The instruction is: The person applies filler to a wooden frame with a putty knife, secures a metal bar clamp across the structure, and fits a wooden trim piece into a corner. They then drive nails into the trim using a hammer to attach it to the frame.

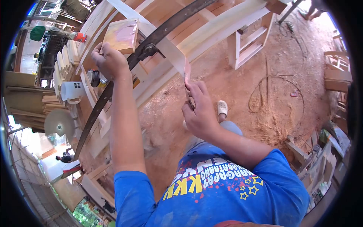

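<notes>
My left hand (109, 62) is closed on the near edge of a small wooden board (110, 34) smeared with pinkish putty (126, 31). My right hand (200, 109) grips a putty knife (187, 81), its fingers wrapped round the handle. Pink putty coats the blade, which points up and overlaps the end of a pale plank (170, 56) in this view. Close by my left hand, a dark curved-looking metal bar clamp (166, 28) runs across the wooden frame (223, 22).
Open cans (92, 77) and a white pitcher (72, 90) stand left of my arm. Beyond them are stacked wood pieces (64, 62) and a round saw blade (59, 125). A cord (261, 77) loops over the dirt floor (242, 90). Another person (66, 156) is far left.
</notes>
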